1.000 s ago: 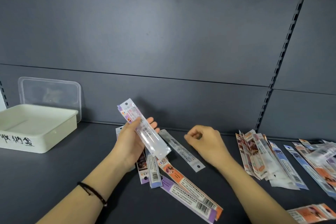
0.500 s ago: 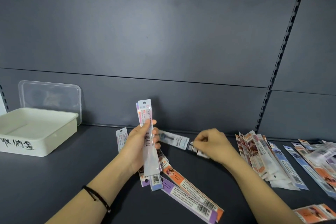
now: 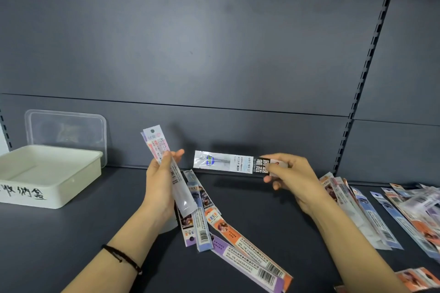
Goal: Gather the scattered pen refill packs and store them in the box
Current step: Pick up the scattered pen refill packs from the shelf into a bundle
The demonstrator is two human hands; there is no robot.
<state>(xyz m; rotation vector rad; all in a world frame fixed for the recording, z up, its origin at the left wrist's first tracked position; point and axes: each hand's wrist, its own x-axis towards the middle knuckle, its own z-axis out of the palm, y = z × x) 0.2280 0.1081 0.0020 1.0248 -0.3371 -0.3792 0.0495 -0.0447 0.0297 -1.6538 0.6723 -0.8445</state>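
Observation:
My left hand (image 3: 160,183) grips a small stack of refill packs (image 3: 159,147), held upright above the dark shelf. My right hand (image 3: 291,177) pinches the black end of a single silver refill pack (image 3: 222,162), held level in the air with its free end pointing toward my left hand. Below the hands several more packs (image 3: 228,231) lie fanned out on the shelf, purple and orange ones nearest me. The cream storage box (image 3: 51,173) with black handwriting stands open at the far left.
The box's clear lid (image 3: 66,129) leans against the back panel behind it. A larger heap of refill packs (image 3: 390,214) spreads across the shelf at the right, with a few more packs (image 3: 419,279) at the bottom right corner. A slotted upright (image 3: 366,74) runs up the back wall.
My right hand has lifted the silver pack off the shelf and now holds it level in the air. My left hand has kept its stack raised, tilting it slightly.

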